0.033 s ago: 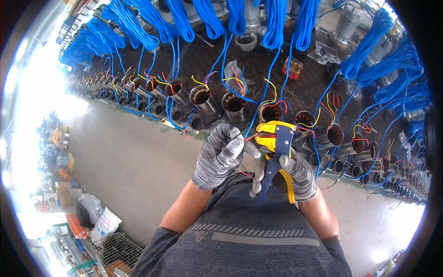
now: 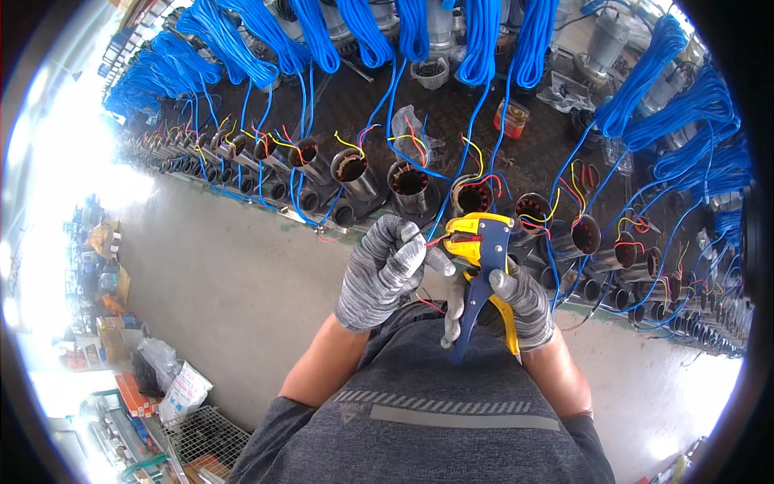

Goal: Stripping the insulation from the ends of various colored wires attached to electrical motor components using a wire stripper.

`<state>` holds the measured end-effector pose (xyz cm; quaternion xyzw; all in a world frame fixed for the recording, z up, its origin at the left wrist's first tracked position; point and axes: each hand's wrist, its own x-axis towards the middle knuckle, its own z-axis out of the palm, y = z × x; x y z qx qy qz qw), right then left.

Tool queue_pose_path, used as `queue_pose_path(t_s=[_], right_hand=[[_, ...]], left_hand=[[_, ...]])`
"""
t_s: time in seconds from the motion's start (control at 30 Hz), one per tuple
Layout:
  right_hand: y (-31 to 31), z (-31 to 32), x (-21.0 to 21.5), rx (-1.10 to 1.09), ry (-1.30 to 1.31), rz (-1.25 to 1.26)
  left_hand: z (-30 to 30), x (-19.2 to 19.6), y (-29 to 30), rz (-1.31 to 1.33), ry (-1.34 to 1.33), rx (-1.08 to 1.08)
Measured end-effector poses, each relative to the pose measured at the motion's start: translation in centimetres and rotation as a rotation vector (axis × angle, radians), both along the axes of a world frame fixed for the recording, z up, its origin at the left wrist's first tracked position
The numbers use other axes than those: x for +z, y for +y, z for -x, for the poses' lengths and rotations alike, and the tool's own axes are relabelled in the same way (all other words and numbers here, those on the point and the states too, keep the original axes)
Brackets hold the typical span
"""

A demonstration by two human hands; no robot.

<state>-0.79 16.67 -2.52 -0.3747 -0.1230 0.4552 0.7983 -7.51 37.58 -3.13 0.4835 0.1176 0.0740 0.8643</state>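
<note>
A long dark bench (image 2: 347,101) runs in front of me, metal tubes (image 2: 367,184) lined up along its near edge. Blue coils (image 2: 481,48) crowd the far side. Between them sit a pale bowl (image 2: 431,84), a crumpled clear bag (image 2: 403,121) just behind the tubes, a reddish jar (image 2: 513,123) and, farther right, a red-handled tool (image 2: 592,175).

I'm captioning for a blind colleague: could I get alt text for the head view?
A grey-gloved left hand holds a thin red wire running to a yellow-and-blue wire stripper in the gloved right hand. Beyond, open metal cylinders line a dark workbench, with coiled blue cables behind.
</note>
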Motion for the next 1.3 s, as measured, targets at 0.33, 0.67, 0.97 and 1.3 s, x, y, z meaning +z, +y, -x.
queue_pose_path(t_s=[0.33, 0.67, 0.97, 1.3], right_hand=[[-1.0, -1.5, 0.7, 0.117, 0.088, 0.092], [-0.5, -1.7, 0.3, 0.139, 0.048, 0.087], [-0.6, -0.9, 0.4, 0.078, 0.112, 0.08], [-1.9, -1.0, 0.5, -0.025, 0.232, -0.152]], left_hand=[[0.0, -0.4, 0.7, -0.022, 0.01, -0.094], [-0.3, -0.4, 0.8, -0.038, 0.017, -0.142], [-0.4, -0.9, 0.6, -0.052, 0.017, -0.128], [0.1, -0.1, 0.3, -0.613, -0.03, -0.083]])
